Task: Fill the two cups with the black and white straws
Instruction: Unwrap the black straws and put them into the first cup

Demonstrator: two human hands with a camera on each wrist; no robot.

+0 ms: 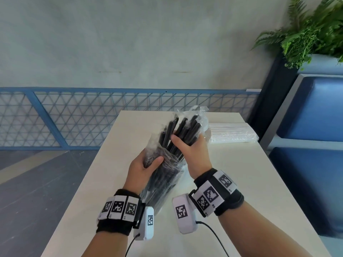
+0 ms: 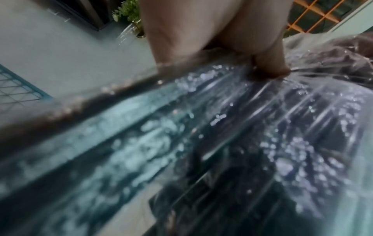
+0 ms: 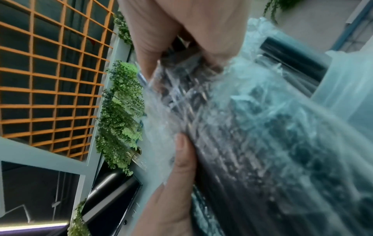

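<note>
A clear plastic bag of black straws (image 1: pixel 163 175) is held tilted above the beige table (image 1: pixel 250 182), its open end pointing away from me. My left hand (image 1: pixel 146 166) grips the bag's middle, thumb on top. My right hand (image 1: pixel 189 145) grips a bunch of black straws (image 1: pixel 183 130) that stick out of the bag's open end. In the left wrist view the bag's plastic (image 2: pixel 262 127) fills the frame under my fingers. The right wrist view shows the same bag (image 3: pixel 252 135) with my thumb (image 3: pixel 183 159) against it. A flat pack of white straws (image 1: pixel 232 133) lies at the table's far right. No cups are in view.
A blue mesh railing (image 1: pixel 74 115) runs beyond the table's far edge. A blue bench seat (image 1: pixel 313 117) stands close to the table's right side, with a fern planter (image 1: pixel 311 32) above it.
</note>
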